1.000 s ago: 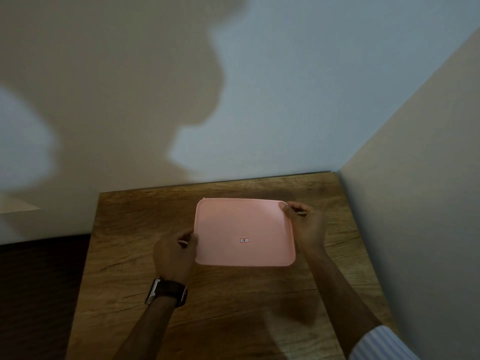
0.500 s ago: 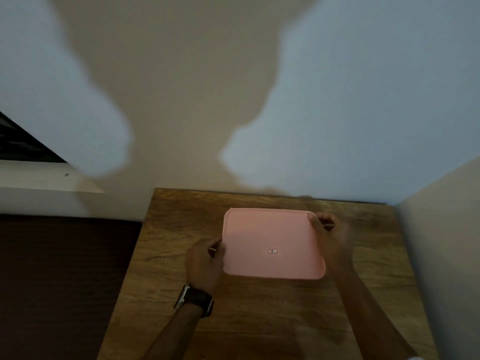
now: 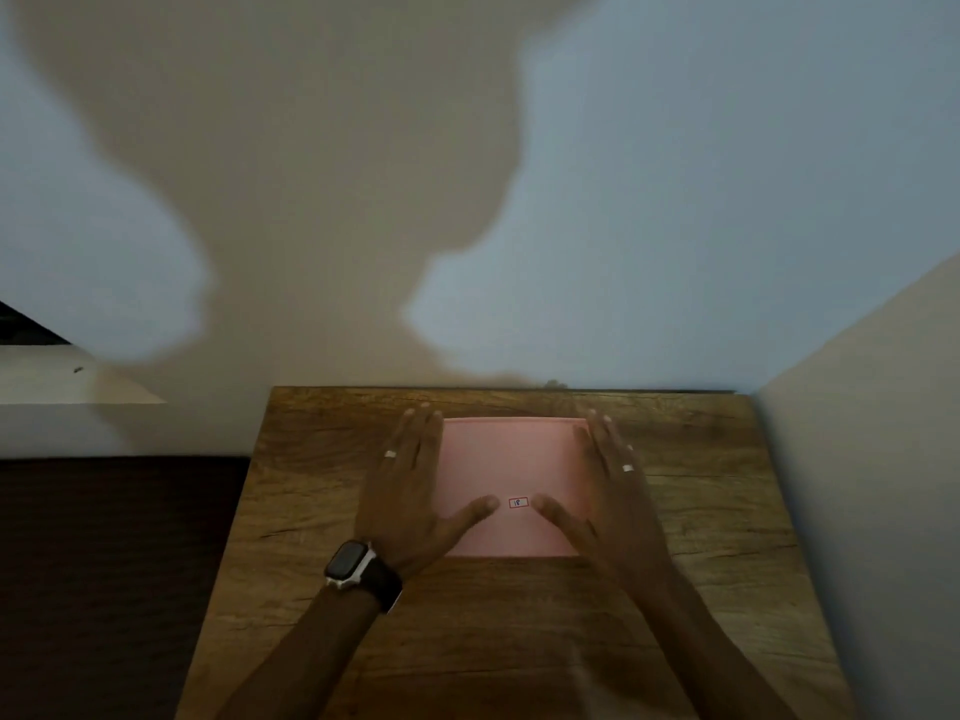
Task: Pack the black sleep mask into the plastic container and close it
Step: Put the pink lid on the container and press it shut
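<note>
A pink plastic container lid [image 3: 511,465] lies flat on the wooden table [image 3: 701,511], covering the container beneath it. A small red-framed label [image 3: 518,503] sits near the lid's front middle. My left hand [image 3: 415,491] rests flat on the lid's left side, fingers spread, thumb beside the label. My right hand [image 3: 608,485] lies flat on the right side in the same way. Neither hand grips anything. The black sleep mask is not visible.
A white wall [image 3: 675,200] stands right behind the table, and a second wall [image 3: 872,485] closes in its right edge. Dark floor or furniture [image 3: 104,589] lies to the left, with a pale ledge [image 3: 67,387] above it. A watch [image 3: 353,563] is on my left wrist.
Both hands left the lid's side edges and now lie flat on top of it, fingers spread. My view has shifted, so the table sits further right in the frame.
</note>
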